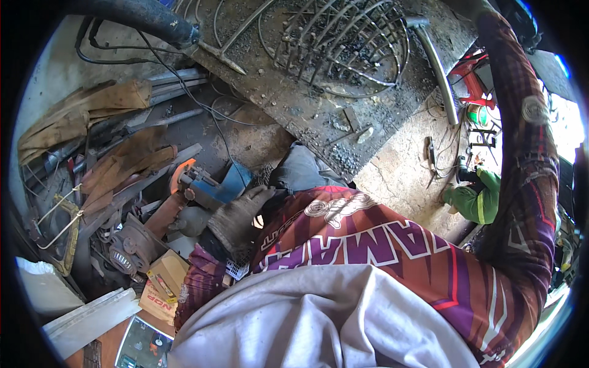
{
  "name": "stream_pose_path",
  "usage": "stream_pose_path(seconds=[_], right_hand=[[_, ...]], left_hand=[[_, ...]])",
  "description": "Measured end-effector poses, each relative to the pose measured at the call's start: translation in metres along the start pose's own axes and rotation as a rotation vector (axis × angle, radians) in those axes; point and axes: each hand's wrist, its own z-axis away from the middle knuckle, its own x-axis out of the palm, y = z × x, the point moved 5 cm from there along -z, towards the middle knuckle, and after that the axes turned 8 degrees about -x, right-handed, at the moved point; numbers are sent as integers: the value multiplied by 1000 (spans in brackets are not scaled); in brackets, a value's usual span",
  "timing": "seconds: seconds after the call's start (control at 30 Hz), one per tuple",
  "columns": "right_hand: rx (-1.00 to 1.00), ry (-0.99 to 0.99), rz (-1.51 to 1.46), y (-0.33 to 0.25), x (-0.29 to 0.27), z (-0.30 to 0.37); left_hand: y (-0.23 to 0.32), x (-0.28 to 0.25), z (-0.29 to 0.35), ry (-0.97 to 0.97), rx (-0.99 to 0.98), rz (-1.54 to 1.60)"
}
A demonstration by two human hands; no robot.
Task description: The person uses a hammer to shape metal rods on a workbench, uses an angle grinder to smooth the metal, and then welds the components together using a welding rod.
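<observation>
My left hand [240, 213], in a grey work glove, is low on the left beside my lap. Its fingers look stretched out toward my leg, slightly blurred, with nothing seen in them. My right arm [527, 122] reaches up along the right side. Only a bit of my right hand [469, 6] shows at the top edge, its fingers hidden. Left of that hand, a hammer with a pipe handle [437, 73] lies at the table's edge. A round cage of bent metal rods [343, 52] rests on the grimy worktable [294, 101].
Another hammer-like tool [222, 58] lies near a dark cylinder [147, 21], whose cables hang down. Scrap wood and metal [123, 159] crowd the left, with an orange-guarded tool [184, 175]. At right are a green garment with a yellow band [478, 199] and a red frame [472, 83].
</observation>
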Motion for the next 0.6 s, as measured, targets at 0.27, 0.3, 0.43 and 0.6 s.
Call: stream_pose_path(seconds=[0.27,0.3,0.43,0.6], right_hand=[[8,308,-65,65,-8,136],[-60,448,-128,52,-12,149],[198,580,-216,30,-33,236],[335,860,-191,-40,-12,341]], left_hand=[[75,-58,-37,113,58,360],[91,-56,-44,143,68,347],[187,-57,-88,342,545,460],[305,-56,-155,482,759,922]])
